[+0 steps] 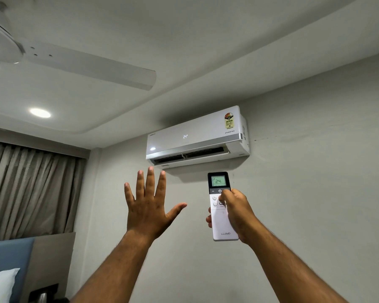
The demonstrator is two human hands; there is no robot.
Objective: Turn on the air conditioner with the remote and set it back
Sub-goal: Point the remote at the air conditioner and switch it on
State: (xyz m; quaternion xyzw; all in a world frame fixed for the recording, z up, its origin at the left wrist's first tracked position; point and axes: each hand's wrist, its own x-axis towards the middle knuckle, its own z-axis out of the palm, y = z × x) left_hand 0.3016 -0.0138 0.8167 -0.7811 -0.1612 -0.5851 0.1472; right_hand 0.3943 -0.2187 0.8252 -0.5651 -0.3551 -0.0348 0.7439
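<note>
A white wall-mounted air conditioner (197, 136) hangs high on the grey wall, its front showing 24 and its lower flap open. My right hand (236, 213) grips a white remote (220, 224) pointed up at the unit, thumb resting just under the power button; the remote's screen reads 24. My left hand (149, 204) is raised below the unit's vent, palm toward the wall, fingers spread and holding nothing.
A white ceiling fan (59, 60) spreads across the upper left, with a lit ceiling spot (40, 112) below it. Brown curtains (31, 189) cover the left wall. A blue headboard (9, 256) and white pillow (0, 285) sit at bottom left.
</note>
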